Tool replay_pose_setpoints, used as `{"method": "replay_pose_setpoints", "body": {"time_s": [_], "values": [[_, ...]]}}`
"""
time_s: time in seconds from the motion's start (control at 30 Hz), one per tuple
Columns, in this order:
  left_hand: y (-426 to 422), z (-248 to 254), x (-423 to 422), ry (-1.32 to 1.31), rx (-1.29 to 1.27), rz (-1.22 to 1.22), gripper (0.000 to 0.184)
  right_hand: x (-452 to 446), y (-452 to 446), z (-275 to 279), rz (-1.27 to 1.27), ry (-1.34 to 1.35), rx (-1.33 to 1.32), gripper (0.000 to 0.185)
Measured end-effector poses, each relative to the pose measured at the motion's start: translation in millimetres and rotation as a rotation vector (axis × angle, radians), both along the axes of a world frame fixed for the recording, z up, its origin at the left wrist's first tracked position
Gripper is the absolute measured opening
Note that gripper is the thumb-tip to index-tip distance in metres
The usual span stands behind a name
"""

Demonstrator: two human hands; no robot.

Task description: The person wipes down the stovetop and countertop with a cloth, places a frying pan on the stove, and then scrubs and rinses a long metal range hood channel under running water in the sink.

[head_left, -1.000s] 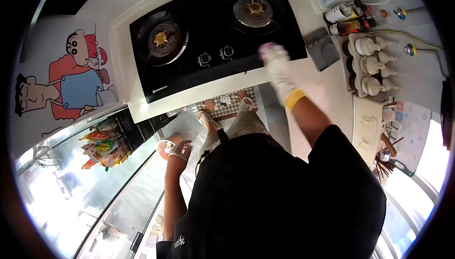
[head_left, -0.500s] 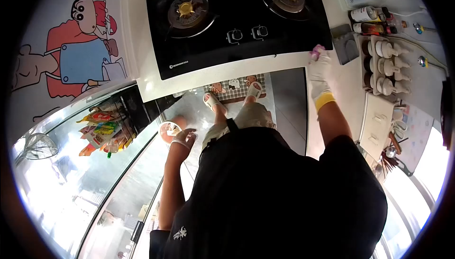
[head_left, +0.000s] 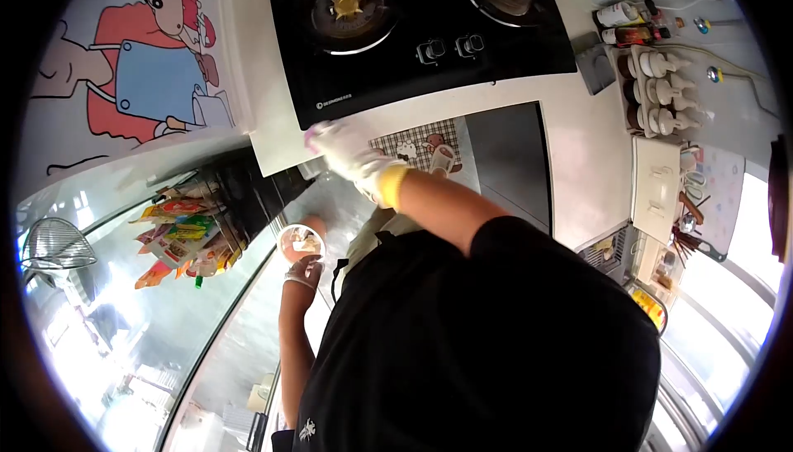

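My right hand [head_left: 345,150], in a white glove with a yellow cuff, reaches across my body to the front left edge of the white countertop [head_left: 277,142]. It is closed on a small pink-purple cloth [head_left: 312,136], mostly hidden by the glove, at the stove's front left corner. The black gas stove [head_left: 396,64] has two burners and two knobs. My left hand [head_left: 304,270], in a thin clear glove, hangs low with its fingers loosely bent and apart. Nothing shows in it. Close beyond its fingers is a round bin [head_left: 301,241] with pale scraps inside.
A rack of bottles [head_left: 661,92] and a grey rest [head_left: 595,64] stand right of the stove. Food packets [head_left: 186,233] hang at the left beside a glass door. A wire strainer [head_left: 58,245] is farther left. A checked mat [head_left: 421,146] lies on the floor.
My right hand has swept with the cloth from the stove's front right corner to its front left corner. My left hand has dropped slightly and the view has shifted.
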State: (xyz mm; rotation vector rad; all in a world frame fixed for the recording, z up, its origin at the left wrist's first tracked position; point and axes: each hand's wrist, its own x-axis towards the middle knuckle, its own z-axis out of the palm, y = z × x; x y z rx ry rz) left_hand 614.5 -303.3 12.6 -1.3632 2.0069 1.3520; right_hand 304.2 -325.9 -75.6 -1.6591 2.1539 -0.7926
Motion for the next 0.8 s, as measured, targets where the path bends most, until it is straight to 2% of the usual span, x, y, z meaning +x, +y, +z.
{"method": "replay_pose_setpoints", "body": {"time_s": [0.03,0.07,0.13,0.2,0.33,0.4,0.43,0.47,0.53,0.6,0.63,0.7,0.73,0.8], "values": [[0,-3,2,0.008,0.039,0.018,0.034,3,-3,1,-0.034,-0.208,0.049,0.018],[-8,-5,6,0.028,-0.061,-0.099,0.033,2,-9,7,0.07,0.153,0.079,0.016],[-9,2,2,0.083,-0.008,-0.027,0.032,-14,7,6,0.138,0.084,0.023,0.016],[-21,-16,5,0.169,-0.003,-0.072,0.033,-82,75,18,0.019,0.024,0.12,0.016],[-28,-22,-2,0.197,0.088,-0.164,0.029,-169,184,-1,-0.381,0.325,0.123,0.015],[-39,-35,-24,0.179,0.188,-0.287,0.03,-211,270,79,-1.143,-0.583,0.272,0.02],[-38,-27,-26,0.141,0.137,-0.346,0.029,-209,303,77,-1.221,-0.692,0.122,0.024],[-49,-43,-40,0.326,0.171,-0.346,0.029,-221,325,78,-1.299,-0.784,-0.093,0.028],[-54,-39,-43,0.322,0.062,-0.416,0.029,-207,356,79,-1.175,-0.557,-0.212,0.028],[-54,-47,-77,0.357,-0.015,-0.45,0.03,-215,420,100,-1.281,-0.305,-0.102,0.03],[-53,-41,-69,0.309,-0.031,-0.449,0.031,-211,431,97,-1.282,-0.319,-0.096,0.03],[-31,-24,-105,0.343,-0.088,-0.545,0.032,-232,474,98,-1.505,-0.5,-0.397,0.025],[-28,-4,-93,0.29,-0.092,-0.598,0.033,-220,473,106,-1.517,-0.52,-0.377,0.025],[-3,-27,-111,0.345,-0.038,-0.632,0.035,-205,506,145,-1.378,-0.58,-0.299,0.037]]}}
